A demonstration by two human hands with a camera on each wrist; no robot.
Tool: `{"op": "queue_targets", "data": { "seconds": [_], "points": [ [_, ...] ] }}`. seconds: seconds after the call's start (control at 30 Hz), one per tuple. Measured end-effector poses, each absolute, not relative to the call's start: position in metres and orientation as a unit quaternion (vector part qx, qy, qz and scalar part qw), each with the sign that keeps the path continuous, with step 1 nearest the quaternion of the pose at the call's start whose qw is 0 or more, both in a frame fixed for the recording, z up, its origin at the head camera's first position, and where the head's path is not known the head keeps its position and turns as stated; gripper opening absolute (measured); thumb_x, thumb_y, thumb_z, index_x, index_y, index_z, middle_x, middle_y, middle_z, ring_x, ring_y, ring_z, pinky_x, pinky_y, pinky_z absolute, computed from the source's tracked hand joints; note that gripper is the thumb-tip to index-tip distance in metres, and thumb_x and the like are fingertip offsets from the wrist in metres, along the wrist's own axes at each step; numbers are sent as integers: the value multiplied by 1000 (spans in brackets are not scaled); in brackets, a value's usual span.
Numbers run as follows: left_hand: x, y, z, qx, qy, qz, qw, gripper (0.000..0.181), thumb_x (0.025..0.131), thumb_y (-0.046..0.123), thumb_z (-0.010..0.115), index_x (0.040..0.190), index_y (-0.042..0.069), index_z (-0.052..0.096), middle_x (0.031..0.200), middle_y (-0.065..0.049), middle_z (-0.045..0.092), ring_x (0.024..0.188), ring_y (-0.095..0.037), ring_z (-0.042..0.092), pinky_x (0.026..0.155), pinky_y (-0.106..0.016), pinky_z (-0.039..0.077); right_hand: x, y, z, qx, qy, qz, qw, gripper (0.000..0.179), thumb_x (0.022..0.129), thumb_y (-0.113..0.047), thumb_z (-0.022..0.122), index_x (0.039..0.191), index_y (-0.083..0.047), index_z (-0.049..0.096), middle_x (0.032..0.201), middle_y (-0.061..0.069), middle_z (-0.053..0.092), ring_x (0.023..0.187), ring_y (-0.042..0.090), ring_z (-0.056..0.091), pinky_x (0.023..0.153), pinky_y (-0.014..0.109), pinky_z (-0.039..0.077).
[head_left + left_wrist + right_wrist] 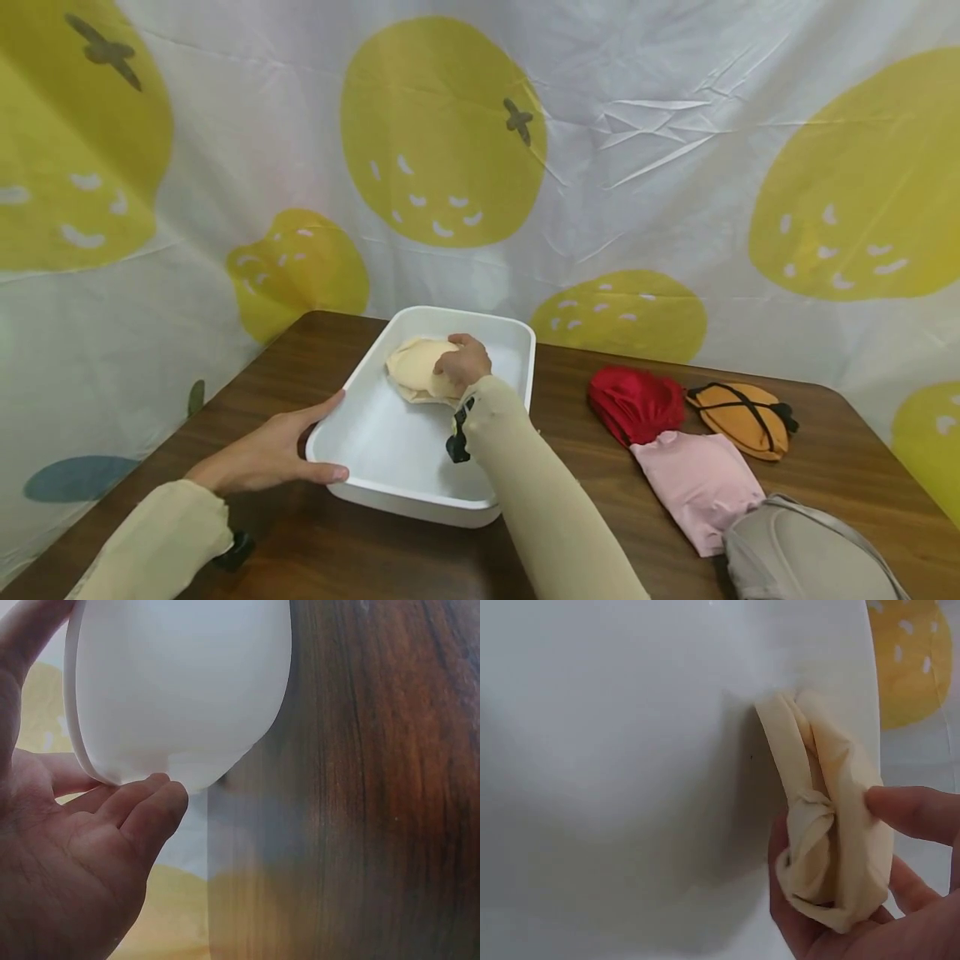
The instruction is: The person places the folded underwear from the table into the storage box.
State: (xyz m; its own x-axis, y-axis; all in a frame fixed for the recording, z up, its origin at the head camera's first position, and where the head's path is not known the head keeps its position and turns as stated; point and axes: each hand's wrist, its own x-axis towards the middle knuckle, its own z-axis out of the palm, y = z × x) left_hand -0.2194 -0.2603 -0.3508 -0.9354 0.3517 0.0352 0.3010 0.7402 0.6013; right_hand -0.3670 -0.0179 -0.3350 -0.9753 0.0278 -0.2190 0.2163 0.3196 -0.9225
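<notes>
A folded cream bra (420, 367) lies toward the far left of the white plastic tray (390, 442). My right hand (467, 363) reaches over the tray and grips the bra's right end. In the right wrist view the thumb presses one face of the folded bra (847, 832), and other fingers wrap beneath it. My left hand (270, 450) holds the tray's near left corner, thumb along the front rim and fingers against the left side. From the left wrist, fingertips touch the outer wall of the tray (187, 682).
Right of the tray on the brown wooden table (600, 492) lie a red bra (637, 404), an orange bra with black straps (738, 417), a pink folded garment (701, 483) and a grey bra (810, 554). A fruit-print curtain (600, 192) hangs behind the table.
</notes>
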Motion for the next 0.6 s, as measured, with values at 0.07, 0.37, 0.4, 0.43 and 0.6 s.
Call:
{"op": "queue_targets", "data": {
  "seconds": [0.07, 0.37, 0.4, 0.43, 0.6],
  "points": [
    [-219, -261, -352, 178, 931, 315, 38, 109, 79, 46, 83, 158, 0, 22, 155, -31, 40, 139, -45, 46, 111, -62, 39, -371, -17, -338, 69, 842, -531, 70, 65, 80, 0, 71, 140, -19, 58, 146, 18, 53, 125, 31, 50, 105, 39, 47],
    [-219, -263, -353, 183, 930, 318, 30, 107, 79, 45, 83, 158, 2, 24, 155, -29, 40, 138, -44, 47, 110, -60, 40, -364, -13, -333, 60, 871, -483, 70, 69, 83, -4, 69, 149, -19, 49, 151, 16, 51, 132, 34, 48, 114, 44, 41],
    [-219, -263, -353, 180, 930, 318, 30, 108, 79, 46, 82, 158, 3, 24, 156, -29, 40, 138, -43, 47, 110, -60, 40, -363, -13, -333, 56, 872, -481, 71, 70, 84, -5, 68, 150, -18, 48, 151, 16, 50, 133, 34, 47, 115, 44, 41],
    [-219, -263, -354, 179, 931, 317, 30, 107, 80, 46, 82, 159, 3, 24, 156, -29, 40, 138, -43, 47, 110, -60, 40, -362, -13, -332, 50, 875, -477, 72, 70, 85, -7, 68, 151, -16, 46, 152, 16, 50, 135, 35, 47, 116, 45, 40],
    [-219, -263, -354, 178, 931, 316, 31, 108, 80, 47, 82, 159, 3, 23, 155, -29, 40, 138, -44, 47, 110, -60, 40, -364, -11, -330, 21, 891, -449, 67, 68, 89, -20, 68, 148, -1, 42, 147, 21, 52, 135, 37, 50, 116, 43, 40]
  ]
}}
